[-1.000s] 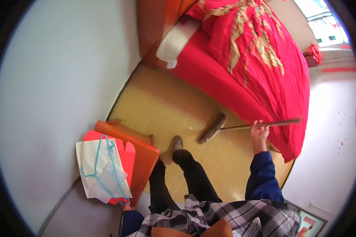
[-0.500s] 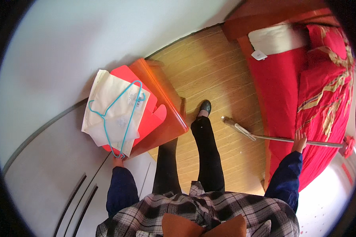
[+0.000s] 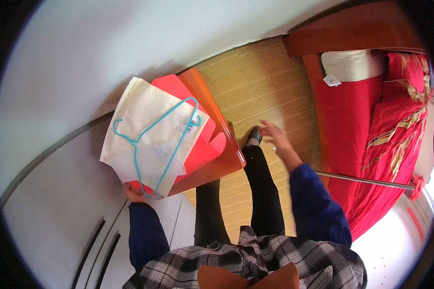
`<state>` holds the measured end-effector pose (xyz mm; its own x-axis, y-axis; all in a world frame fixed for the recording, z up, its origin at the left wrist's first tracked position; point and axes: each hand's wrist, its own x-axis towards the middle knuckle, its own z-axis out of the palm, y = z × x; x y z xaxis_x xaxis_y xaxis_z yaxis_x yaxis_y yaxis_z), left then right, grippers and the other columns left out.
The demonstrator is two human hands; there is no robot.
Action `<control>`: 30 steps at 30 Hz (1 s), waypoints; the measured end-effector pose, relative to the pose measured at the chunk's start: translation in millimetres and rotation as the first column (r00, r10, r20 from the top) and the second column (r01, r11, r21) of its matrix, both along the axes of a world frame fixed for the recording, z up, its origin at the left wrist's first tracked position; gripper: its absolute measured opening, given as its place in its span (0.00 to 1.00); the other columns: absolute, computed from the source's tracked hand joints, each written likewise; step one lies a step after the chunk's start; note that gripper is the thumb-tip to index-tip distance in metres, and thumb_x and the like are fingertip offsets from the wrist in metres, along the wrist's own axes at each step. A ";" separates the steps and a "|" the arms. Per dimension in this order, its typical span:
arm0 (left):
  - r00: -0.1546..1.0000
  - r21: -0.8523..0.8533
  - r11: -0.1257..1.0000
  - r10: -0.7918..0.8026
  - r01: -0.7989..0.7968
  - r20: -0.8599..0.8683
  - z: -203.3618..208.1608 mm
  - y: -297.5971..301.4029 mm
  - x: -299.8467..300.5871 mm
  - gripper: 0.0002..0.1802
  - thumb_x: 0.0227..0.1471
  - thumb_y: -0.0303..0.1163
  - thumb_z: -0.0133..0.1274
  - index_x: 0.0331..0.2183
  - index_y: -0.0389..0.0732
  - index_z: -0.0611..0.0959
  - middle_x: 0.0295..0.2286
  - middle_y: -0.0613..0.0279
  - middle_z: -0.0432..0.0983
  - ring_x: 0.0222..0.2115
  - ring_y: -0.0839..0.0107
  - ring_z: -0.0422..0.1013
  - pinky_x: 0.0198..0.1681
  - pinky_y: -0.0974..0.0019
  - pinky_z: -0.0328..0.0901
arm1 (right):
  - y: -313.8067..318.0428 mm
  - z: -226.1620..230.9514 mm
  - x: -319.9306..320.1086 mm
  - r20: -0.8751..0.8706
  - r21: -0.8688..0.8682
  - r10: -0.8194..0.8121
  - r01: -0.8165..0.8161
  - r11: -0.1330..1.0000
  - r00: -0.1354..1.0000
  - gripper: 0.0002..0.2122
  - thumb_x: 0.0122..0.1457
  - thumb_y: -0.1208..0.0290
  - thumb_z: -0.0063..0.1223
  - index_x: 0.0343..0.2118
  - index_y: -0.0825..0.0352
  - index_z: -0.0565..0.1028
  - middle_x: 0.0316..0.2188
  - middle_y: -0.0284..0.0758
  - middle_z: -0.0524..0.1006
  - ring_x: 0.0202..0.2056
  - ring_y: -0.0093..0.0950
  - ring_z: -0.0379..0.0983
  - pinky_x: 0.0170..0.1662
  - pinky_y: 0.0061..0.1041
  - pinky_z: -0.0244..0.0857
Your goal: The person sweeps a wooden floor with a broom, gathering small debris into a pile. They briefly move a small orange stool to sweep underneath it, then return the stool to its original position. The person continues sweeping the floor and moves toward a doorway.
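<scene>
1. I look down on a wood floor (image 3: 246,72), a red-covered bed (image 3: 345,120) to the right.
2. Right hand (image 3: 278,137): fingers loosely spread, empty, well right of the hanger (image 3: 160,122).
3. Left hand (image 3: 134,193): at the stack's near corner, fingers partly hidden; I can't tell whether they grip. It's nearer the hanger.
4. The hanger lies on the envelope (image 3: 142,106), its long bar slanting from the left hand up rightward, hook leftward.
5. Beneath: red card (image 3: 202,149), orange table (image 3: 213,103).
</scene>
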<state>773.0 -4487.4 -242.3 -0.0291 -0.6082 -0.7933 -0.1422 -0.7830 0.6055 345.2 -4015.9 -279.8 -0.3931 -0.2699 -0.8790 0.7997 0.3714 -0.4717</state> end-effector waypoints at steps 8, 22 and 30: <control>0.935 -0.039 0.940 -0.341 0.339 -0.097 -39.3 14.8 -15.6 0.23 0.59 0.52 0.41 0.45 0.46 0.76 0.40 0.63 0.75 0.41 0.63 0.71 0.46 0.58 0.68 | -162.5 -39.3 10.1 -0.221 0.082 -0.116 0.137 0.987 0.968 0.28 0.60 0.47 0.48 0.43 0.74 0.77 0.38 0.44 0.80 0.41 0.35 0.76 0.46 0.33 0.66; 0.936 0.245 0.949 -0.111 0.200 -0.334 38.5 69.7 -195.4 0.12 0.60 0.39 0.42 0.36 0.45 0.77 0.28 0.64 0.74 0.27 0.67 0.71 0.33 0.63 0.69 | -57.9 38.3 -121.2 -0.336 -0.005 -0.362 0.382 0.924 0.870 0.21 0.61 0.54 0.50 0.25 0.71 0.79 0.21 0.32 0.75 0.22 0.25 0.66 0.27 0.30 0.61; 0.730 0.348 0.878 -0.003 0.329 -0.683 -32.1 146.7 -298.7 0.11 0.59 0.36 0.43 0.37 0.44 0.78 0.32 0.64 0.79 0.34 0.67 0.75 0.42 0.62 0.70 | 26.1 29.6 -266.0 -0.450 0.003 -0.339 0.381 0.924 0.826 0.19 0.61 0.57 0.52 0.29 0.72 0.79 0.24 0.35 0.77 0.24 0.26 0.71 0.31 0.28 0.64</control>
